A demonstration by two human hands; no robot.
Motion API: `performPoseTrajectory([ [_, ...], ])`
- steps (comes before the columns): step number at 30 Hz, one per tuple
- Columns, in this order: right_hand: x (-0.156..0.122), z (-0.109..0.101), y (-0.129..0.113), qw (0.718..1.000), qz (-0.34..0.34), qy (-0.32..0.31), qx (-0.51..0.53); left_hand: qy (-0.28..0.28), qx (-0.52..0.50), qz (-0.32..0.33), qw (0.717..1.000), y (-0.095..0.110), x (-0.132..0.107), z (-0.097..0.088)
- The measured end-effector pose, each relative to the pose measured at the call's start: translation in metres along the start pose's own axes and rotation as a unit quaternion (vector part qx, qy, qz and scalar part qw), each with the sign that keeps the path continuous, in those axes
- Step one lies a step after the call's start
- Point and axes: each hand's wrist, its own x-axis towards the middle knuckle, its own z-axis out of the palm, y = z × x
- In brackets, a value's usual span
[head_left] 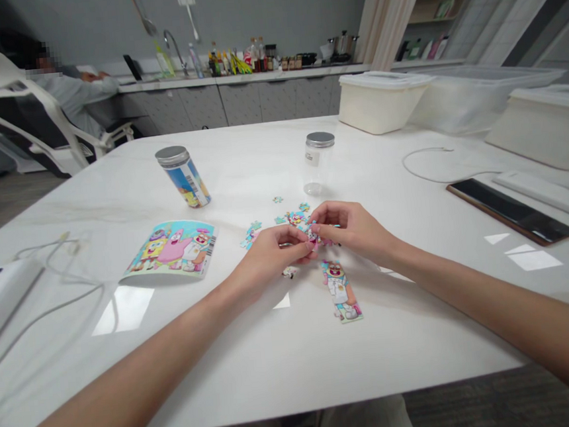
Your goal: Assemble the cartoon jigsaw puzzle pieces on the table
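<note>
My left hand (280,247) and my right hand (340,225) meet over the table, fingers pinched on small jigsaw puzzle pieces (312,235) with a pink figure on them. Whether the hands share one piece or hold joined ones, I cannot tell. Loose puzzle pieces (295,218) lie just beyond my fingers, partly hidden by them. Closer to me rests a joined strip of puzzle (342,291) showing a figure in a white suit. A single piece (289,272) sits under my left hand. To the left lies a curled picture card (171,250) with cartoon figures.
A printed jar with a metal lid (183,176) and a clear lidded jar (319,164) stand farther back. White bins (382,102) line the back right. A phone (511,210) and cables lie right, a white power strip (3,298) left. A person (78,98) sits beyond the table.
</note>
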Motion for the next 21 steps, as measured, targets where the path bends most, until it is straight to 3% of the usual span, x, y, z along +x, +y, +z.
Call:
performPoseTrajectory([
  [21, 0.0005, -0.0005, 0.0017, 1.000, 0.000, -0.002, 0.000, 0.011, -0.006, -0.009, 1.000, 0.0048, -0.0019, 0.0030],
])
